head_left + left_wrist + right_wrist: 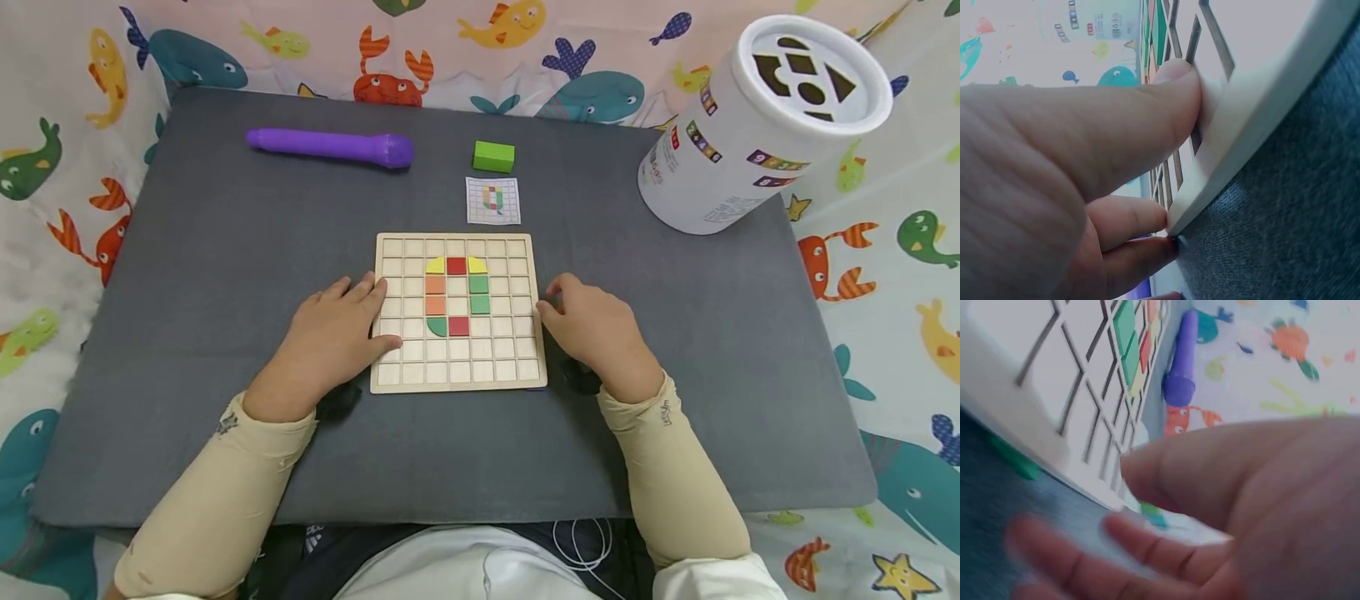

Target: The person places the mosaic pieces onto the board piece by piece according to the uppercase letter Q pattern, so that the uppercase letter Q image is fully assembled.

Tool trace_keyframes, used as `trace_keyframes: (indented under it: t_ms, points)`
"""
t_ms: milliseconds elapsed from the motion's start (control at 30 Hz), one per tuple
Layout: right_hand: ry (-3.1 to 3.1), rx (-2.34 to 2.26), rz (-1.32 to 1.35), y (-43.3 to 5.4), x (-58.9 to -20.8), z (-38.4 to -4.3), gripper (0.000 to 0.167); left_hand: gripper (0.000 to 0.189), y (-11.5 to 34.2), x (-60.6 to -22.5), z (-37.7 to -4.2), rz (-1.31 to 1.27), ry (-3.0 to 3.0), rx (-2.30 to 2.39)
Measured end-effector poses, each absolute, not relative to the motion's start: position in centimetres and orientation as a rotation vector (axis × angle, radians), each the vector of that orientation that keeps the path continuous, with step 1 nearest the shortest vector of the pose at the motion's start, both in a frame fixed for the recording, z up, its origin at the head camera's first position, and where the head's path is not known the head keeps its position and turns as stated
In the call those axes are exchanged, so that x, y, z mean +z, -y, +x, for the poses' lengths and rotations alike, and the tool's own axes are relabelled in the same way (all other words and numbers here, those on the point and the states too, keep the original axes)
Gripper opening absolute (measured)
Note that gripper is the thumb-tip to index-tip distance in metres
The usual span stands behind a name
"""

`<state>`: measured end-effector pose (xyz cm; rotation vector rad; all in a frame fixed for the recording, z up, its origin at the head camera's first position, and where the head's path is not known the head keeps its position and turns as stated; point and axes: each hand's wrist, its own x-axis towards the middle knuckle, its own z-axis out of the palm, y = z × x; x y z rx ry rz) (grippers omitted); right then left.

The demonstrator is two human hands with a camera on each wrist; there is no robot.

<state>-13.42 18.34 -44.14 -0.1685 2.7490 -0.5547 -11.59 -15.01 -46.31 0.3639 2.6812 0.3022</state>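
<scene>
A pale wooden grid board (502, 372) lies in front of me. Its tiles form a ring: two yellow rounded corners, red squares (459, 326) at top and bottom, orange squares (435, 296) on the left, green squares (479, 294) on the right, and a green rounded corner (437, 326) at lower left. My left hand (330, 337) holds the board's left edge, thumb on top and fingertips against the side. Beside the right edge, my right hand (592, 329) has loosely bent fingers, blurred in its wrist view, with nothing visible between them. A green sliver (1016, 456) shows below the board's edge there.
Behind the board lie a small pattern card (492, 201) with a similar coloured figure and a green block (493, 157). A purple microphone-shaped stick (330, 147) is at back left. A tall white tub (712, 175) with a shape-cutout lid stands at back right on the grey table (225, 250).
</scene>
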Motion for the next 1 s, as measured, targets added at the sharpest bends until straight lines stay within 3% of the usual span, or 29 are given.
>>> trace_keyframes:
  t_ms: [100,400,633,800,1000]
  points:
    - [-2.650,-0.694,-0.119,-19.0,-44.5,-13.7,0.024,0.092,15.5,-46.4,-11.5,0.356,-2.684,0.332]
    - [-2.338,-1.133,-0.143,-18.6,-45.3,-15.4,0.024,0.091,17.6,-46.5,-10.9,0.293,-2.696,0.403]
    - [-2.430,-0.881,-0.530,-19.4,-46.3,-16.1,0.035,0.090,17.3,-46.2,-10.7,0.261,-2.672,0.402]
    - [-2.415,-0.890,-0.525,-20.5,-46.3,-15.5,0.043,0.090,16.3,-45.9,-11.1,0.275,-2.648,0.378]
    - [-2.480,-0.902,-0.517,-21.8,-46.8,-14.5,0.037,0.091,14.8,-45.6,-11.8,0.306,-2.634,0.343]
